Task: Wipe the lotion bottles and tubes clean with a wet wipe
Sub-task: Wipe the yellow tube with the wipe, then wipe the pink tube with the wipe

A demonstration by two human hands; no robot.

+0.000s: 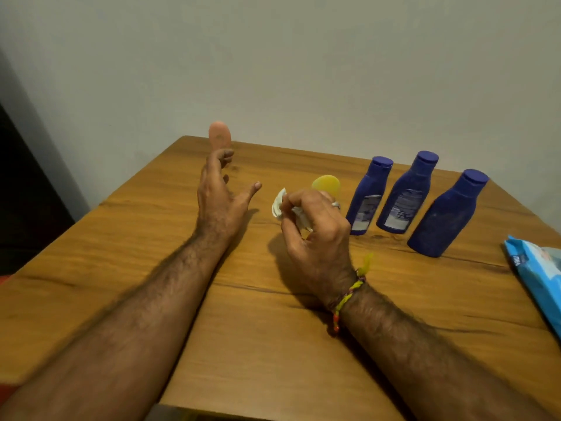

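A peach-coloured tube stands upright near the table's back left corner. My left hand reaches toward it with the thumb spread wide, and its fingertips lie against the tube's lower part without closing round it. My right hand pinches a crumpled white wet wipe at mid-table. A yellow tube stands right behind that hand, mostly hidden; I cannot tell if the hand touches it. Three dark blue lotion bottles stand in a row to the right.
A blue pack of wet wipes lies at the right edge of the wooden table. A plain wall runs close behind the table's far edge. A dark opening lies off to the left.
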